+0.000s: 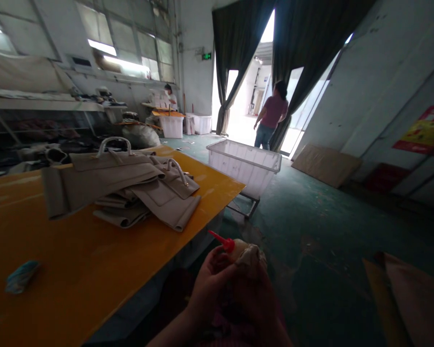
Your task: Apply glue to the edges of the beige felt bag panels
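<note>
Head view: see a small bottle (240, 247) with a red nozzle (227, 244), held up just off the edge of the counter (130, 260). Clasped near the neck by the left grip (211, 274); cannot tell the closure of the right grip (256, 284), dim beside pale crumpled material (249, 256). Probably light, squeezable, slick if smeared; best held round the body, clear of the slim nozzle. Cannot read any lettering on bottle, packet (21, 277) or red-and-yellow poster (425, 131).

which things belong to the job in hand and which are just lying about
Likely job:
- red-tipped bottle, held by left hand and right hand
- pale crumpled material against it, kind unclear
- perhaps beige handled pieces on orange table

Likely just lying about:
- crumpled blue packet
- white bin
- brown board
</note>
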Available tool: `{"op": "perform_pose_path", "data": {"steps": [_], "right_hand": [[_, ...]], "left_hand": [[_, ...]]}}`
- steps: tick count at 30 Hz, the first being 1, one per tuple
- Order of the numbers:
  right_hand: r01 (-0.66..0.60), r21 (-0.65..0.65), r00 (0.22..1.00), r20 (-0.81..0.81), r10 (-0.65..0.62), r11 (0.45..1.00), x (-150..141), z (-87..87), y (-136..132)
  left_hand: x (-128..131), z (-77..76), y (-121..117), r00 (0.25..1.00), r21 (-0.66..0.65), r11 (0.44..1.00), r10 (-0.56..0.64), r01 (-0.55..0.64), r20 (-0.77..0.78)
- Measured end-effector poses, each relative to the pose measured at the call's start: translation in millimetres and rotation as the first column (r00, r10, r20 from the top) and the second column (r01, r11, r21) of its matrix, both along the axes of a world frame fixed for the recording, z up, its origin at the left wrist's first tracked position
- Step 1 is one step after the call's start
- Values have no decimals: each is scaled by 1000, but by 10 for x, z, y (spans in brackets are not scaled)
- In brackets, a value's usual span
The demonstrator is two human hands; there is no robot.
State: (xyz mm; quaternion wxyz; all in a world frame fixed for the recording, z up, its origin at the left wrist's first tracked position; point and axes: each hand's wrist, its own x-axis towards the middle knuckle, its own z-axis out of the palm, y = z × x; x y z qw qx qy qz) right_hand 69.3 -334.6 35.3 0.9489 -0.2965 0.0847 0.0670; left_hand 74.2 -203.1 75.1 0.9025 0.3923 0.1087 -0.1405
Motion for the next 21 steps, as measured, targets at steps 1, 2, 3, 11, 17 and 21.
{"op": "perform_pose_path", "data": {"steps": [1, 2, 3, 11, 17, 21], "right_hand": [[18, 108, 999, -42, -13, 994, 11, -21, -5], [54, 183, 996, -82, -40, 982, 21, -43, -14], [101, 217, 990, -117, -77, 971, 31, -64, -27], [280, 235, 900, -401, -169, 931, 84, -78, -183], [349, 190, 856, -463, -229, 918, 54, -73, -299], [345, 204, 868, -440, -229, 916, 5, -131, -342]], "left_hand": [[-11, -16, 13, 1000, 11, 1000, 7, -7, -16], [-16, -37, 28, 1000, 31, 999, 17, -16, -26], [-15, -64, 45, 999, 62, 998, 32, -31, -29], [330, -270, 530, 984, 467, 866, 159, -177, 78], [622, -137, 983, 971, 581, 779, 214, -236, 109], [526, -141, 858, 990, 516, 848, 137, -126, 16]]}}
